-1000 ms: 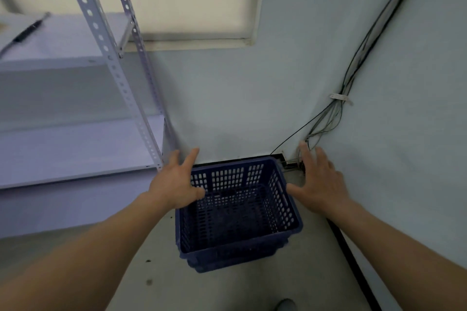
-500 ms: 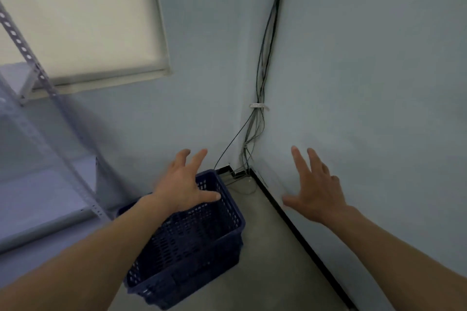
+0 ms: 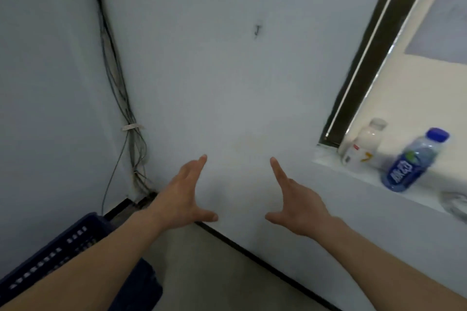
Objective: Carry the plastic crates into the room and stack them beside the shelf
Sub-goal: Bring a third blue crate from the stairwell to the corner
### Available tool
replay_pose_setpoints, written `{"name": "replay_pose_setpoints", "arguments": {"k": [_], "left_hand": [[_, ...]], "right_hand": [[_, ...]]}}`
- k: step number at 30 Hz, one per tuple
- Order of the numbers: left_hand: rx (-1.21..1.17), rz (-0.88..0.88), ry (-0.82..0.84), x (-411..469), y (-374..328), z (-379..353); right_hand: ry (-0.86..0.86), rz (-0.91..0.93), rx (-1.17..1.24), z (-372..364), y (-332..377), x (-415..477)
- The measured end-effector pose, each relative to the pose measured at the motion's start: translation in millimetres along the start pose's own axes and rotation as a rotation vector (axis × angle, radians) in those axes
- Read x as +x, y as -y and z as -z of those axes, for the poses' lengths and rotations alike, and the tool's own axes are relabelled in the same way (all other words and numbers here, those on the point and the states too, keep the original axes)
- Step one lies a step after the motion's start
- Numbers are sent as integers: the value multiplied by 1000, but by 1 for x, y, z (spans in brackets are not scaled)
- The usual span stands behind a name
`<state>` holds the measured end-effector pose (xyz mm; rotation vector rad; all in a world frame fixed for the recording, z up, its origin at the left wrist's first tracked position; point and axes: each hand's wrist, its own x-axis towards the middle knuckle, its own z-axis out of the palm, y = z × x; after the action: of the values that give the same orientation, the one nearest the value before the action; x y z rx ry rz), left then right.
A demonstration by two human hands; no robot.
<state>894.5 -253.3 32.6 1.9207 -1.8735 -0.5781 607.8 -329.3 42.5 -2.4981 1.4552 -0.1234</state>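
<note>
Dark blue plastic crates (image 3: 53, 247) sit stacked on the floor at the lower left, near the room's corner, partly hidden behind my left forearm. My left hand (image 3: 185, 197) is held out in front of the wall with straight fingers and holds nothing. My right hand (image 3: 294, 203) is raised beside it, palm facing inward, fingers straight, also holding nothing. Both hands are apart from the crates. The shelf is out of view.
A bundle of cables (image 3: 118, 98) runs down the wall corner to the floor. On a window sill (image 3: 358, 174) at the right stand a white bottle (image 3: 364, 144) and a blue water bottle (image 3: 414, 163). A black skirting strip (image 3: 252, 259) lines the wall.
The view has swung to the right: the crates slid to the lower left, the shelf left the frame and a window sill with bottles came in. Both hands have come away from the crates, still open.
</note>
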Motion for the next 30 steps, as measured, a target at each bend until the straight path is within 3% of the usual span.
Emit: {"name": "replay_pose_setpoints", "arguments": {"k": [13, 22, 30], "left_hand": [[74, -509, 417, 70, -185, -142], [79, -812, 660, 7, -341, -257], [117, -1002, 777, -82, -493, -349]], "right_hand": [[-191, -782, 50, -1, -147, -242], [-349, -1217, 110, -31, -171, -459], [-420, -1499, 133, -48, -215, -627]]}}
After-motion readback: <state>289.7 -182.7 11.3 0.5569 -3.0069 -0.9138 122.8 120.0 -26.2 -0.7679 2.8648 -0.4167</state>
